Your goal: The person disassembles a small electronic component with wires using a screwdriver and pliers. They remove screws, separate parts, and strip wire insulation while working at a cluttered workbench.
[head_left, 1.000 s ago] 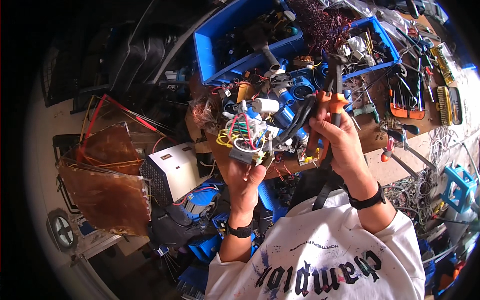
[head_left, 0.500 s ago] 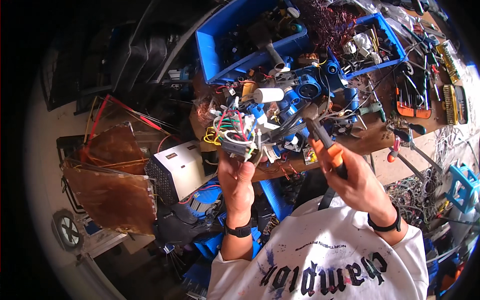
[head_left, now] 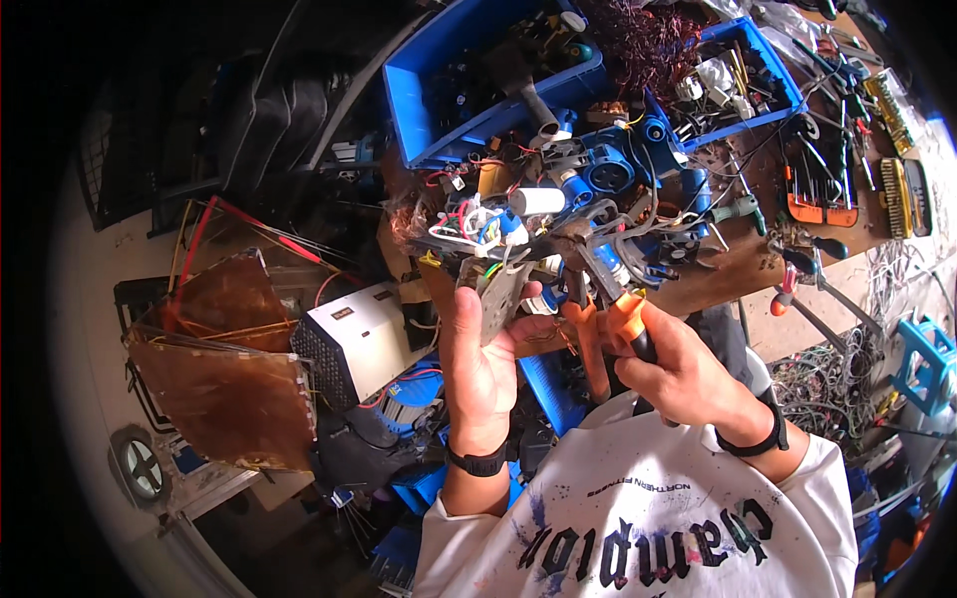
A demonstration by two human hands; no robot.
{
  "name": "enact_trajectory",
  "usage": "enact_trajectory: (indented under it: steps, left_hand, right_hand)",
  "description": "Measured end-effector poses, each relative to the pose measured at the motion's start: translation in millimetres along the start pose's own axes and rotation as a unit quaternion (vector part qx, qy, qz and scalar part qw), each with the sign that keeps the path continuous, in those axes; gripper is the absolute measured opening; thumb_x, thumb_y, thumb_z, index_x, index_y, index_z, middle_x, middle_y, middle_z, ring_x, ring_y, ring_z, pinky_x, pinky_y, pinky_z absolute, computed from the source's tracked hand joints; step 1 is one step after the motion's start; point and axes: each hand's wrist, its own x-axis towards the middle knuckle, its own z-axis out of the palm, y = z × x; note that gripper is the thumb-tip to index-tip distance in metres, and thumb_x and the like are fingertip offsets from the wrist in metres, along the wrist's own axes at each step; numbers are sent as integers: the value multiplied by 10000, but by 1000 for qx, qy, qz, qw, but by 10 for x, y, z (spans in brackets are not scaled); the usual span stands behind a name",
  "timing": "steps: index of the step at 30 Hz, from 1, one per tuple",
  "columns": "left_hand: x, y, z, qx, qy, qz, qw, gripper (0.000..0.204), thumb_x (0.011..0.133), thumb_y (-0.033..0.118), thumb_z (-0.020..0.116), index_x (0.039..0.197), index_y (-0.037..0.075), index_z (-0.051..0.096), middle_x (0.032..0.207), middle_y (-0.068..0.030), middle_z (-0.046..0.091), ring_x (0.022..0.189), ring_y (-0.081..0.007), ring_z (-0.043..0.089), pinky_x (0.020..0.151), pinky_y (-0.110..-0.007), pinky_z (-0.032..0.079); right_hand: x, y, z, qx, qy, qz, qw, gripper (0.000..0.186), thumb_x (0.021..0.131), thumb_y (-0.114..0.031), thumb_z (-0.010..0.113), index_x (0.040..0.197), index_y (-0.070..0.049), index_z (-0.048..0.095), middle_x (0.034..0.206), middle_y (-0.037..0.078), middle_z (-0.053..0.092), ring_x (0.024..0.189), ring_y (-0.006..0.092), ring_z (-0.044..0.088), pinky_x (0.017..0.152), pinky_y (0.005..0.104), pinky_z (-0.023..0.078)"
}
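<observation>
My left hand is closed on a wired component with a flat grey metal plate, its fingers partly behind the plate. White, red and yellow wires come out of its far side. Gripped in my right hand is a pair of pliers with orange and black handles, spread apart. The dark pliers' head lies just right of the plate, by grey cables; whether its jaws touch a cable cannot be made out. A white cylinder sits just beyond the wires.
Beyond my hands, the cluttered workbench bears blue motor-like parts, a large blue bin and a smaller blue bin. Screwdrivers and an orange tool holder lie right. A white metal box stands left.
The component has turned in my left hand, so its metal plate now shows and its wires point away. My right hand has come lower, and the pliers' handles have spread.
</observation>
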Motion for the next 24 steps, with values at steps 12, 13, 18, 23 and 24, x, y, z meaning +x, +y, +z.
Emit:
enact_trajectory:
  steps: [12,13,18,23,24]
  left_hand:
    - [112,-104,-109,13,10,29,999,512,979,490,455,1244,60,535,1173,-103,627,1038,-283,618,762,-416,540]
    - [115,-114,-121,21,15,32,999,508,980,487,456,1242,59,537,1175,-103,626,1040,-283,618,764,-415,540]
    - [133,-170,-205,37,11,45,998,493,984,475,456,1233,59,547,1183,-104,624,1052,-283,615,781,-410,529]
    - [136,-170,-191,46,-11,49,998,486,988,472,448,1225,62,555,1173,-101,630,1063,-263,606,811,-405,509]
    - [142,-173,-186,48,-9,49,998,486,988,472,449,1223,60,556,1172,-100,629,1061,-261,606,813,-403,508]
  right_hand:
    - [161,548,-44,17,143,-53,988,352,841,-5,513,1190,-20,474,901,21,543,825,104,546,727,285,479]
    - [188,624,-70,67,166,-26,984,358,842,-8,512,1197,-23,475,908,16,541,836,103,545,739,281,476]
    - [466,1159,-359,202,372,-5,906,299,834,-39,499,1132,-48,499,849,14,555,704,111,563,618,272,475]
    - [898,1939,-1111,128,526,61,839,355,789,-211,604,1071,-15,513,851,150,616,762,260,613,708,390,482]
    - [946,1903,-1228,95,552,90,824,367,788,-221,613,1070,-9,511,860,152,615,771,264,614,707,399,478]
